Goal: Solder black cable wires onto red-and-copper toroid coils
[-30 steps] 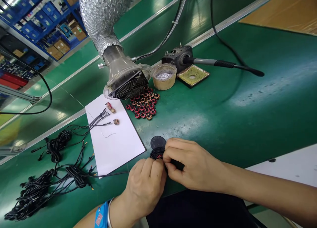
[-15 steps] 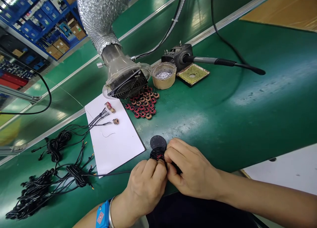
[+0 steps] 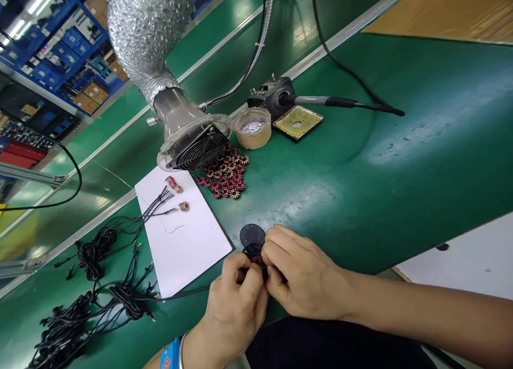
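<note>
From where I stand, the small red-and-black ring (image 3: 257, 259) looks light and firm at its core, though the thin wire wound round it is probably delicate and easily scraped. The black round case (image 3: 251, 248) it sits at seems light and stiff, likely smooth enough to slide under dry fingers. I would take the case by its outer rim, and the ring only by its edge, with a soft pinch (tiny work, this; I have to crane my neck).

Both hands are drawn together, clamped on the case: the left hand (image 3: 236, 307) pinches at its near left, the right hand (image 3: 302, 273) curls over its right side. Which fingertip bears on the ring itself, I cannot tell. Ring and case lie between the fingertips, low over the desk (image 3: 304, 198). A flat black disc (image 3: 252, 235) shows just beyond them, and a black cable (image 3: 186, 294) runs off leftward from the left hand.
</note>
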`<state>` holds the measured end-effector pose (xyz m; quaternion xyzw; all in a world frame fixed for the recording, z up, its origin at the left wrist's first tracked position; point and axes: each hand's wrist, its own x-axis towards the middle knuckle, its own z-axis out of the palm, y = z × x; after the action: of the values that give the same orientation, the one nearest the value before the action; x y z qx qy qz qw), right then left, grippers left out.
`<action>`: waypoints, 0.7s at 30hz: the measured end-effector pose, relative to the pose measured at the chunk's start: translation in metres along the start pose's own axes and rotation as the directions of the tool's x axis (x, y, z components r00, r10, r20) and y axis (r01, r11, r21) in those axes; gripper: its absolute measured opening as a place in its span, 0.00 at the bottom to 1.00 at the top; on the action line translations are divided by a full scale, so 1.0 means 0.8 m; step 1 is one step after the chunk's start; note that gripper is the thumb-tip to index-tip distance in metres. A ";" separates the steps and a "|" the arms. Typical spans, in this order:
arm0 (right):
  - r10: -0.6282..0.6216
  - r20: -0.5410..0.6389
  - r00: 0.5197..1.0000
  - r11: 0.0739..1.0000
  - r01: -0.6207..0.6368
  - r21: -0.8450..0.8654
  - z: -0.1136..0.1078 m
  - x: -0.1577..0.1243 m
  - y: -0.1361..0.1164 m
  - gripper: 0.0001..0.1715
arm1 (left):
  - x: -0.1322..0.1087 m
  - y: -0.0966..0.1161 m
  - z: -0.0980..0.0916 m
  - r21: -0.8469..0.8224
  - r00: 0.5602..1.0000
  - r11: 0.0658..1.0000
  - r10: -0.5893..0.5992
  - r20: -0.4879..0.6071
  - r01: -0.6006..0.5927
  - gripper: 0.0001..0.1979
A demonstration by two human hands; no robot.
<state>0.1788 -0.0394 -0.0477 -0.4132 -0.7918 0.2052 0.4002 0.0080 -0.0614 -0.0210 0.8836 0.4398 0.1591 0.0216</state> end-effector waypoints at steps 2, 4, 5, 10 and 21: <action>-0.011 -0.001 1.000 1.000 0.011 0.001 0.000 0.001 0.001 0.08 | 0.002 0.000 -0.002 -0.042 1.000 0.999 -0.020 0.019 0.021 0.06; -0.021 0.001 1.000 1.000 0.021 0.005 0.000 0.000 0.002 0.08 | 0.004 -0.001 -0.004 -0.060 0.999 0.998 -0.031 0.029 0.032 0.06; -0.024 0.001 1.000 1.000 0.024 0.006 0.000 0.000 0.003 0.08 | 0.006 -0.001 -0.004 -0.063 0.999 0.997 -0.031 0.030 0.033 0.06; -0.042 -0.001 0.999 0.999 0.042 0.014 0.001 -0.002 0.005 0.08 | 0.007 0.002 -0.003 -0.047 0.999 0.998 -0.028 0.032 0.029 0.06; 0.047 0.161 0.986 0.974 -0.081 0.213 -0.024 0.003 0.005 0.07 | 0.011 0.003 -0.007 -0.114 0.998 0.992 -0.062 -0.001 0.061 0.06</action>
<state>0.1952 -0.0349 -0.0379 -0.3748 -0.7793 0.3356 0.3737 0.0132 -0.0566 -0.0133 0.8666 0.4570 0.1854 0.0758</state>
